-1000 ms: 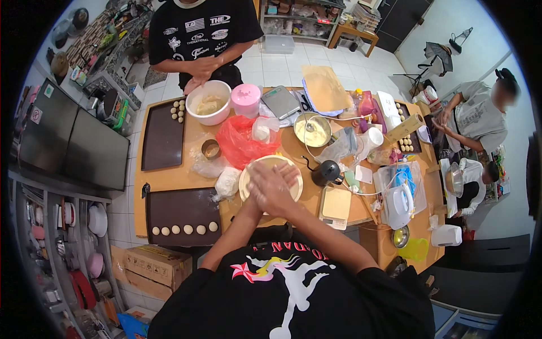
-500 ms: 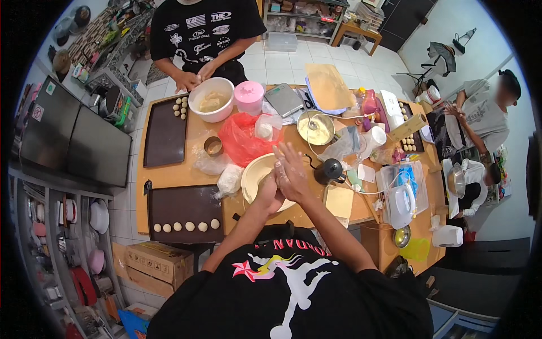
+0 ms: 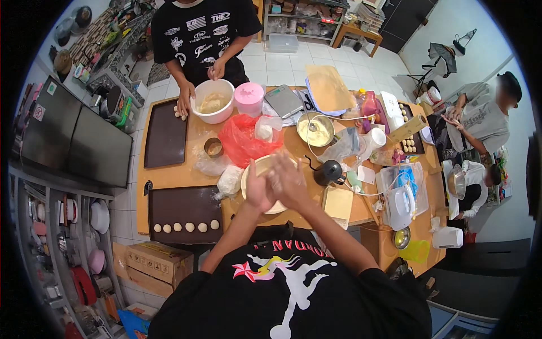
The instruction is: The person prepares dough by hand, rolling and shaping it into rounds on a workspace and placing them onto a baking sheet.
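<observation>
My left hand [image 3: 259, 192] and my right hand [image 3: 289, 185] are pressed palm to palm above a cream bowl [image 3: 244, 182]. Their fingers are stretched out, and the right hand covers part of the left. The right fingers are smeared by motion and look dusted white. Whatever may lie between the palms is hidden. Left of the hands, a dark baking tray [image 3: 179, 206] has a row of several round dough balls [image 3: 190, 227] along its near edge.
Across the table, a person [image 3: 206, 45] reaches into another dark tray [image 3: 164, 141] beside a white bowl [image 3: 220, 117] of dough. A red plastic bag [image 3: 240, 138] and a black kettle [image 3: 327, 172] stand close by. Another person [image 3: 480, 116] works at right.
My hands have shifted against each other, the left palm now showing more and the right fingers blurring. The person opposite has moved a hand from the white bowl's rim to the dough balls on the far tray.
</observation>
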Motion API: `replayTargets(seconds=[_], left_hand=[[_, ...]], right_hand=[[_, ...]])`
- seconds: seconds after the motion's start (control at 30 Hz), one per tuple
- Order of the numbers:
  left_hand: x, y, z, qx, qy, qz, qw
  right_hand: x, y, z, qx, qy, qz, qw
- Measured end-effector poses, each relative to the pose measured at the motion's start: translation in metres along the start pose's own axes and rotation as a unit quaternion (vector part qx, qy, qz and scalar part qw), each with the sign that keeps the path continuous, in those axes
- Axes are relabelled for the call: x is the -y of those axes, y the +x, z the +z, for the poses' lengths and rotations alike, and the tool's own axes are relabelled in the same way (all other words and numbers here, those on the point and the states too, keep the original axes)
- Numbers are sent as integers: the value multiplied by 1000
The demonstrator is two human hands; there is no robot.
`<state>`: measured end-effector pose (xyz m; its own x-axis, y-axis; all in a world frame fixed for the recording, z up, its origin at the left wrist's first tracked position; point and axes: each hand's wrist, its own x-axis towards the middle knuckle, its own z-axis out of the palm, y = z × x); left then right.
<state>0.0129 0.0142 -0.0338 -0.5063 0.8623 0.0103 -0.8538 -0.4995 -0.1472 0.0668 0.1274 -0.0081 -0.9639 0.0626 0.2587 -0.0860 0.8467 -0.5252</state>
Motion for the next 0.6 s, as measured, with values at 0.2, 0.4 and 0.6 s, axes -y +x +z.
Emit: replayTargets(seconds=[0.2, 0.4, 0.6], left_hand=[[1, 7, 0, 39, 164, 36, 985], [30, -1, 17, 132, -6, 13, 991], [21, -5, 27, 94, -19, -16, 995]], right_hand=[[45, -1, -3, 54, -4, -101, 993], [30, 13, -4, 50, -63, -66, 995], [21, 12, -27, -39, -176, -41, 983]])
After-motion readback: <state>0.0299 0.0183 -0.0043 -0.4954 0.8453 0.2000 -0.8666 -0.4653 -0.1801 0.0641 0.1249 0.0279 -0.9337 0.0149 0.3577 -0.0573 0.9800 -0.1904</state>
